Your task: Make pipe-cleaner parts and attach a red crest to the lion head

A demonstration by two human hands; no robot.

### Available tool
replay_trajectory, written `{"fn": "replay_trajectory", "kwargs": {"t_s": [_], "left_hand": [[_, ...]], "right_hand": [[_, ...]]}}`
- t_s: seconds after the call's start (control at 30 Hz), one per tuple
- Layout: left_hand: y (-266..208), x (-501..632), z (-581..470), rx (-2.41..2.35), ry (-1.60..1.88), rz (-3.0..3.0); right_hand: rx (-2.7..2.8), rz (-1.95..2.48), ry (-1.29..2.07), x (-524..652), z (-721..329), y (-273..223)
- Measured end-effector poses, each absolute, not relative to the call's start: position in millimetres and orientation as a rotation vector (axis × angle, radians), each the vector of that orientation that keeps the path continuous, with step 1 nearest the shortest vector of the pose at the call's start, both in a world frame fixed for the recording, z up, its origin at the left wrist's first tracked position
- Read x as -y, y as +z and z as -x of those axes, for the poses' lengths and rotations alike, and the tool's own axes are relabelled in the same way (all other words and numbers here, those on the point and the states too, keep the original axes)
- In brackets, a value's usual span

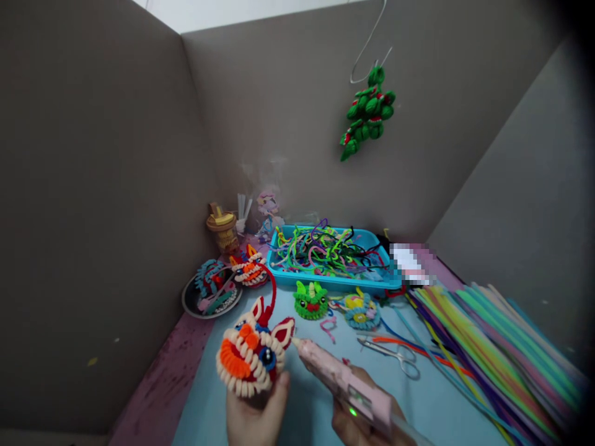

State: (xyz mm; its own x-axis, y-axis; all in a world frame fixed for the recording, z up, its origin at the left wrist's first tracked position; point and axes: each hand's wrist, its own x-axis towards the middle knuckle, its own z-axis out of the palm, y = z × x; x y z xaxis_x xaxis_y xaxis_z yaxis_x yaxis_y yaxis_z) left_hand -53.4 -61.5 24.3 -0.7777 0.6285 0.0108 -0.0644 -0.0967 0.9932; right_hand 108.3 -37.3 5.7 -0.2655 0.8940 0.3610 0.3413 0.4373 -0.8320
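Observation:
My left hand [257, 414] grips a pipe-cleaner animal head [251, 356] from below, in cream, red and orange with a blue eye and two pointed ears. A red stem curls up from its top. In my right hand [357, 402] is a pink glue gun [341, 378], with a small green light on its side. Its nozzle points left, close beside the right-hand ear; I cannot tell whether they touch. Behind them on the blue mat [302, 396] sit a green pipe-cleaner head [311, 301] and a blue and yellow pipe-cleaner piece [362, 311].
A blue tray [334, 284] holds tangled pipe-cleaner scraps. Scissors [395, 354] and bundled pipe cleaners [502, 353] lie right. A metal bowl [190, 298], another orange head [251, 266] and a brown cup [223, 230] stand left. A green ornament [372, 111] hangs at the back wall.

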Motion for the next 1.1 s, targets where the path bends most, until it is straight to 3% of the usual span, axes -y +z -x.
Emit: {"fn": "replay_trajectory", "kwargs": {"t_s": [0.67, 1.1], "left_hand": [[21.7, 61.8, 56.5, -1.688, 1.883, -0.605], [30.2, 62.0, 53.5, -1.736, 1.909, -0.650]], "right_hand": [[1.897, 1.007, 0.821, 32.5, -108.9, -1.4], [1.862, 1.008, 0.489, 37.4, -111.4, -16.9]]}}
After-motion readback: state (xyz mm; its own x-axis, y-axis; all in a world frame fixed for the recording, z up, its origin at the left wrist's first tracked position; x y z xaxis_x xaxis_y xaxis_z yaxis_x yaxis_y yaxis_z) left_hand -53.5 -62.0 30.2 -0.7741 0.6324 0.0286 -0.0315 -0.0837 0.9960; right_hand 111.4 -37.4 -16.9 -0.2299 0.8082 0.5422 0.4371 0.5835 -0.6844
